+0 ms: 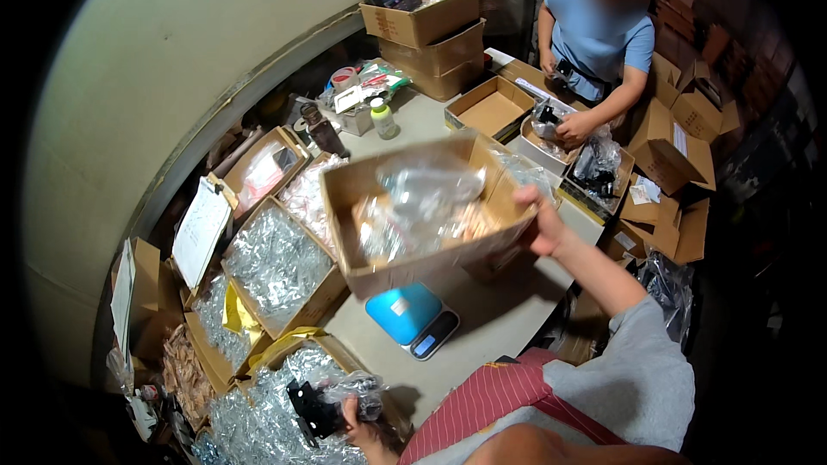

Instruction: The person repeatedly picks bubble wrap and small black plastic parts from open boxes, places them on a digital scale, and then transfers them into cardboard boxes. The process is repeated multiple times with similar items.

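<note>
Head view. Landmark: blue-topped scale (403, 314) on the grey table (508, 340). Writing first: small white label (401, 305) on the scale's top, lit display (425, 344) on its near end, both too small to read. Clipboard (200, 232) well left of the scale carries a white sheet with faint lines, also not legible. Upper carton (422, 19) of a stack well beyond the scale has reddish printed marks on its side.

Grip, right hand (544, 224): closed on the right edge of an open cardboard box (439, 260), thumb over the rim, fingers mostly hidden behind the wall. Box is just beyond the scale, tilted toward the wearer and apparently clear of the tabletop. Clear plastic bags (431, 185) inside, blurred.

Grip, left hand (355, 422): narrow, holding a black bracket (312, 413) with clear plastic wrap (366, 387) bunched around it. It sits near-left of the scale, over a carton of shiny clear packets (250, 413). Second carton of similar packets (280, 263) directly left of the scale.

Co-worker (594, 34) in a light blue top, far right beyond the scale, has one hand (575, 127) at a black part (547, 114) in plastic. Lime-capped bottle (382, 119) also stands beyond the scale.
</note>
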Tool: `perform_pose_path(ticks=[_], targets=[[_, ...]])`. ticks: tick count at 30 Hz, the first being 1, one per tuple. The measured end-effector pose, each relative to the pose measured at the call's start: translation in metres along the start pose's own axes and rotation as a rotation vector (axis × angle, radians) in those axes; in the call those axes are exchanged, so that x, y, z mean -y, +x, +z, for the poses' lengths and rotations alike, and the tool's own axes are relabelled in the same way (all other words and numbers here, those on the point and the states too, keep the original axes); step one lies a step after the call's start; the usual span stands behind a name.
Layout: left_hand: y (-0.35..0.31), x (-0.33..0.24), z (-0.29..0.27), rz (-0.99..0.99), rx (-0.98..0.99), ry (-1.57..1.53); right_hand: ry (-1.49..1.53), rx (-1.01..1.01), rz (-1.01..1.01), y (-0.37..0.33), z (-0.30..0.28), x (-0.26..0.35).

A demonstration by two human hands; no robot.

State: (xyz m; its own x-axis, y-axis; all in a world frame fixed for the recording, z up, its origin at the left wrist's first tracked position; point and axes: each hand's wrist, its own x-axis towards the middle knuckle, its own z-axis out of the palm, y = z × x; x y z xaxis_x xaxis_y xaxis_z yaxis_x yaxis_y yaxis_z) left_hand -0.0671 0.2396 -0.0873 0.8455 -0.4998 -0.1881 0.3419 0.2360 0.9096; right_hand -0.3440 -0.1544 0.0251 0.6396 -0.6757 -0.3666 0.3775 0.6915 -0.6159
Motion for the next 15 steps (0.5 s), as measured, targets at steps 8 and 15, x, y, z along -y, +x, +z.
perform_pose_path(ticks=[8,15], targets=[[0.012,-0.013,0.095,0.004,-0.153,-0.029,-0.463,-0.214,-0.376,0.022,-0.023,0.19],[0.051,-0.018,0.151,0.154,-0.012,0.222,-1.264,-0.441,-0.791,0.136,-0.117,0.298]])
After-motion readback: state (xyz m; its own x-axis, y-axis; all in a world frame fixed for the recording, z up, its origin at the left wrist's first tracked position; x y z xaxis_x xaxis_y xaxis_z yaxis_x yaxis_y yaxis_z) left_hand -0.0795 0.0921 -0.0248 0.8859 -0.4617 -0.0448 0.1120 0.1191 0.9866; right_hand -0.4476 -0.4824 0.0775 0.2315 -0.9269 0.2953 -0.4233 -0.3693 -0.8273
